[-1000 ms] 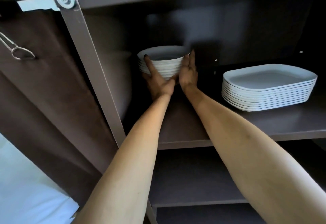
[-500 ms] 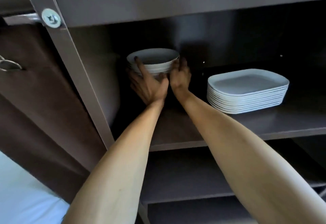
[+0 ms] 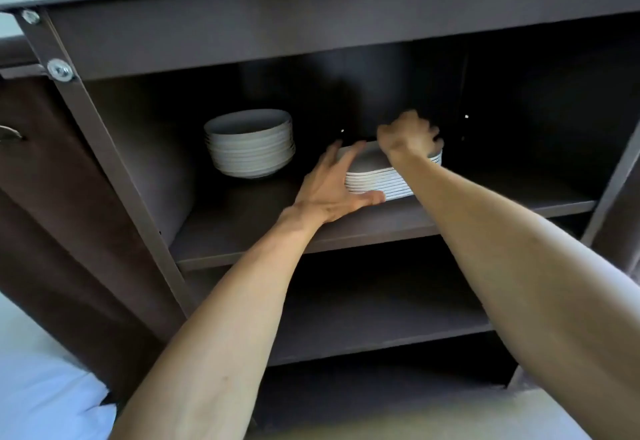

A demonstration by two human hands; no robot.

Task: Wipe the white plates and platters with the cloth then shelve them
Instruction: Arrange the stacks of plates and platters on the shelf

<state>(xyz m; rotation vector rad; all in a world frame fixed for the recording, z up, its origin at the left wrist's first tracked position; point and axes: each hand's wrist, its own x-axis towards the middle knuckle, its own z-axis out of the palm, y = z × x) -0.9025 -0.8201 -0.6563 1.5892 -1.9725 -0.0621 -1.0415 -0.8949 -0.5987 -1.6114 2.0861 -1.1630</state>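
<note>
While left hand braces platters, right hand curls over them

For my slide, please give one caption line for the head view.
Both hands on the platter stack, bowl stack beside it on the shelf.

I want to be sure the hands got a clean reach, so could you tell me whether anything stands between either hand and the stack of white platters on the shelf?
Nothing visible does. The left hand already lies against the near left side of the platter stack, and the right hand is on its far rim. The bowl stack stands apart to the left.
</note>
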